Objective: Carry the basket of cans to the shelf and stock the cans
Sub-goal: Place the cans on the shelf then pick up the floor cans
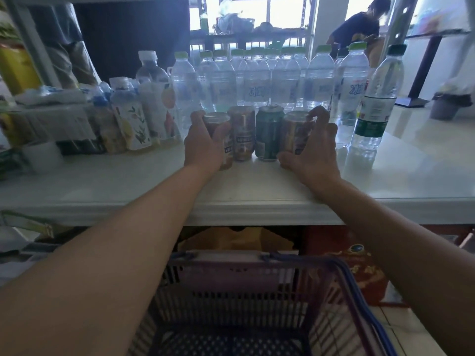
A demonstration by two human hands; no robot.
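Here your left hand [205, 142] is wrapped around the leftmost can [220, 140] of a row of four standing upright on the white shelf [244, 191], fingers curled over its far side and thumb on the near side. Your right hand [312, 152] is cupped on the rightmost can [295, 132], fingertips hooked over its top rim and the thumb low at the base, touching the shelf surface. Between them stand a second copper-coloured can [241, 133] and a green can [268, 132], the four side by side and nearly touching, set back from the shelf's front edge near its middle.

Just behind the cans runs a line of clear water bottles with green caps [257, 80], reaching toward the shelf's right side, where one taller bottle with a dark cap [375, 98] stands a little forward. Toward the left end stand juice bottles with fruit labels [133, 119].

Below the front edge, close to you, the basket [231, 304] sits with its blue handle [359, 291] swung to the right; no cans show in the part of its floor that is visible. Both forearms reach over it to the shelf.

Far behind, another person [359, 27] bends by a window.
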